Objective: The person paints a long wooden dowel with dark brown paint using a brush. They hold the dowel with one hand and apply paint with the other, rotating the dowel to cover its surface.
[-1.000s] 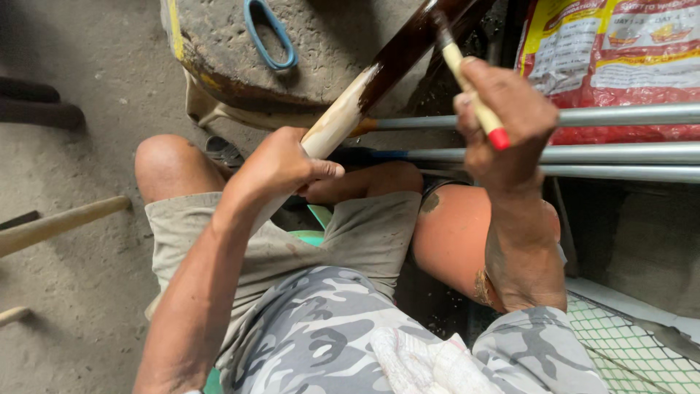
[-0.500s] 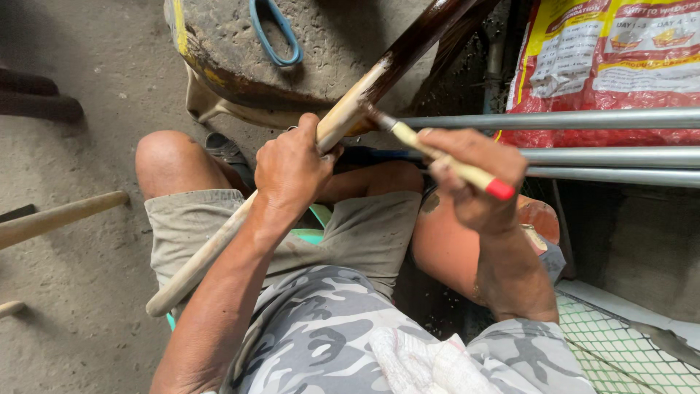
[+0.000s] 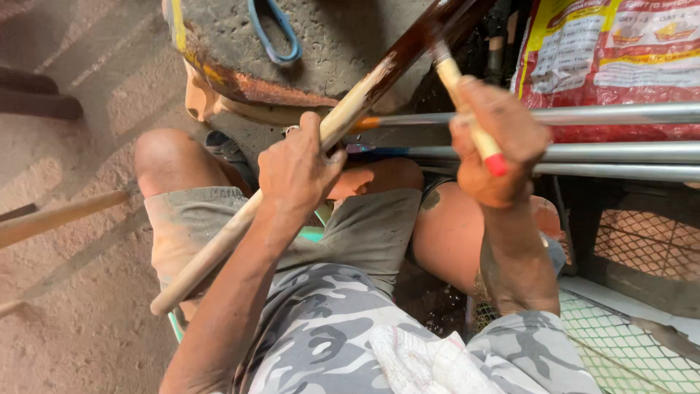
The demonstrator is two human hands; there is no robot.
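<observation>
Left hand (image 3: 297,169) is wrapped tight around the wooden stick (image 3: 240,226), slanted up across the lap — bare wood low down, dark glossy brown at the top. Right hand (image 3: 499,142) grips a paintbrush (image 3: 467,109) (red-tipped handle), bristles touching the stick's stained part, metal pipes (image 3: 620,149) just behind.

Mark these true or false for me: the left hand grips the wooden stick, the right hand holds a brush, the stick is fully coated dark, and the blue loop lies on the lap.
1. The left hand grips the wooden stick. True.
2. The right hand holds a paintbrush with a red-tipped handle. True.
3. The stick is dark along its whole length. False: only the upper part is dark brown; the lower part is bare wood.
4. The blue loop lies on the lap. False: it rests on the rusty drum.
</observation>
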